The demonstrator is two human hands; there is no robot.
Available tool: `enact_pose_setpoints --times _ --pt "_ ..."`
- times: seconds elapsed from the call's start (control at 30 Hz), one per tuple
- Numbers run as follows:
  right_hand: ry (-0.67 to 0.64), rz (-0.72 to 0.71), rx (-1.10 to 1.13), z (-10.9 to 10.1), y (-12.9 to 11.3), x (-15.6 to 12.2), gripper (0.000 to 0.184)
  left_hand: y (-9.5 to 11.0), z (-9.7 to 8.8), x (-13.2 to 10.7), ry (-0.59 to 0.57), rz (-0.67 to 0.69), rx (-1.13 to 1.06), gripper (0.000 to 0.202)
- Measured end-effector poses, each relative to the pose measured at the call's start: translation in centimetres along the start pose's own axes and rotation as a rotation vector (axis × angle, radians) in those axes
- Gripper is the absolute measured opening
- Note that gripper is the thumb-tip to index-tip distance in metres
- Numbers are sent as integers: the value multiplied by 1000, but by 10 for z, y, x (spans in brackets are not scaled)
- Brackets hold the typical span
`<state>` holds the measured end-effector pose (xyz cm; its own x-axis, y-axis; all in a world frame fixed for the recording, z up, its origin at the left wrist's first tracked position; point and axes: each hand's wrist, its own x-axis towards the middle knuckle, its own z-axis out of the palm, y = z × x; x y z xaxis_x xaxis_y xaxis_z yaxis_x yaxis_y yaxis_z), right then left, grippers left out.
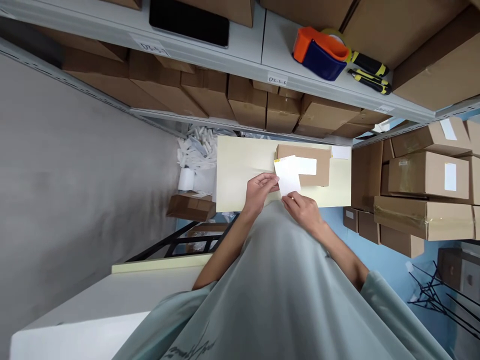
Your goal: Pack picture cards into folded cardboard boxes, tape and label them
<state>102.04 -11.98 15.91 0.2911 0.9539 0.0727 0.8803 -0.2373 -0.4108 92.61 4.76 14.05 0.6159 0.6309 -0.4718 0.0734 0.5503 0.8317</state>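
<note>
A white label sheet [288, 176] with a small yellow mark at its top left corner is held between my two hands. My left hand [259, 190] pinches its left edge, while my right hand [301, 206] grips the bottom edge. Behind the sheet, a closed cardboard box [321, 167] lies on the pale yellow board [240, 175]. On the box is a white label [307, 166], partly covered by the sheet. Another white paper [340, 152] rests at the board's right back corner.
Overhead, a metal shelf [247, 60] bears a black phone-like slab [189, 24], an orange and blue tape dispenser [320, 52] and yellow-black cutters [371, 80]. Cardboard boxes [427, 175] are stacked on the right. Crumpled white paper [197, 147] heaps left of the board, beside a grey wall.
</note>
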Motion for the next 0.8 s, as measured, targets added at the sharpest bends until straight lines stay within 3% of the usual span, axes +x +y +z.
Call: enact_pose_setpoints --times 0.13,0.27,0.33,0.47,0.57,0.8 --pt "-73 37 267 -10 29 -9 21 -12 19 2 33 34 88 45" --pt "171 361 524 -27 77 -10 26 -17 36 -4 32 41 136 44" --pt "222 503 661 -33 101 -7 31 -18 47 -9 29 30 156 42" --pt "86 598 976 -32 135 -1 33 -24 70 -15 53 13 183 41" --pt "3 629 1063 -29 148 0 29 -30 85 -15 81 18 208 41" --pt "28 690 1146 -38 169 -10 26 -38 106 -11 151 45 239 38"
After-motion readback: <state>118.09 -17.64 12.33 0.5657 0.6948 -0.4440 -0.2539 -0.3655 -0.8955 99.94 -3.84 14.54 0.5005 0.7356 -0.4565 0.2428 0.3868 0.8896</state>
